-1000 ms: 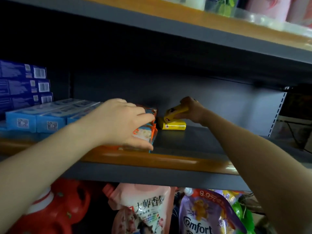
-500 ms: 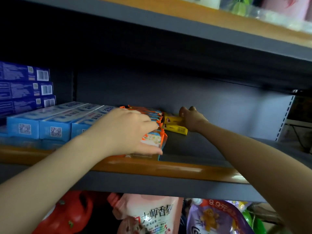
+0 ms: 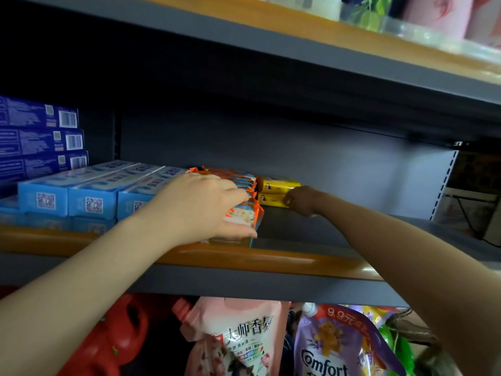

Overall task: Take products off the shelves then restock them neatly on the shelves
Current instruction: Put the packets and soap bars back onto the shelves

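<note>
On the grey middle shelf stands a row of orange-and-blue packets. My left hand lies over their front end, thumb underneath and fingers over the top, gripping them. Behind and to the right, two yellow boxes are stacked against the back wall. My right hand is at the right end of the lower yellow box, fingers curled against it; the hand is in shadow and the grip is hard to make out.
Light blue toothpaste boxes line the shelf to the left, with dark blue boxes stacked behind them. An orange rail edges the shelf front. Refill pouches and a red bottle sit below. Another shelf is above.
My right hand has set the second yellow box down on top of the first and dropped to the lower box's end. My left hand stays on the packets.
</note>
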Tool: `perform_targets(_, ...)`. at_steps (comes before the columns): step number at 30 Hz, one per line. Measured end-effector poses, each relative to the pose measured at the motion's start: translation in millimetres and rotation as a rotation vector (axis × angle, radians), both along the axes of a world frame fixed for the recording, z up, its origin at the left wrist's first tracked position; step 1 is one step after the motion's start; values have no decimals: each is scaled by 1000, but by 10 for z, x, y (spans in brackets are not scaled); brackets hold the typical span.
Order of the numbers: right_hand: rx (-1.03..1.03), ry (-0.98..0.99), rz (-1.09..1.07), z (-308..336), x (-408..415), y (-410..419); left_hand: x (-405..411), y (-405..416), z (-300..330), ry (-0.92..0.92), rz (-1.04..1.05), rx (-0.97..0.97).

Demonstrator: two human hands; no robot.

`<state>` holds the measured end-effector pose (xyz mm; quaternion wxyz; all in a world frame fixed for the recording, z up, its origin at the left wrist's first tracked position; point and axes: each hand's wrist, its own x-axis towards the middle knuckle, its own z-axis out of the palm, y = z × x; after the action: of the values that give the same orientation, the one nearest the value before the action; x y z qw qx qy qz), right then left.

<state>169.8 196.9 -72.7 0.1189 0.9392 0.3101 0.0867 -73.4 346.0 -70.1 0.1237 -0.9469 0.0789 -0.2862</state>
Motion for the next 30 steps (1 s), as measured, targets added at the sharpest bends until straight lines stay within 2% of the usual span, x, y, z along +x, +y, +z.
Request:
perform_targets(2,-24,85,-17,-20,-3,-49,-23,-35,2,-4,-22,-31)
perform_targets(4,79,217,5,52,-97,-87,-33,-31,-11,-37,-49,-55)
perform_targets(6,290,393,45,176,-283,-146,-55,-78,-66,-209,-160,-11)
perform_targets(7,384,421,100,250,-426,-212,-48,-90,-137,-336,-226,19)
perform_targets(11,715,148,399,239,-1166,-770,-162,-475,-392,-514,-416,6)
perform_targets(13,848,44,492,31,-1557,-1172,-238,-740,-564,-526,-500,-10)
perform_targets(15,906,53,508,-239,-1868,-1569,-280,-1029,-772,-450,-557,-59)
perform_targets(18,941,189,445,-721,-2072,-2088,-286,-1458,-1203,-220,-599,-120)
perform_targets(23,662,459,353,-1618,-2295,-2918,-341,-1958,-2044,160,-588,-170)
perform_targets(30,389,484,368,-2425,-2716,-3585,-718,-2320,-2667,411,-531,-418)
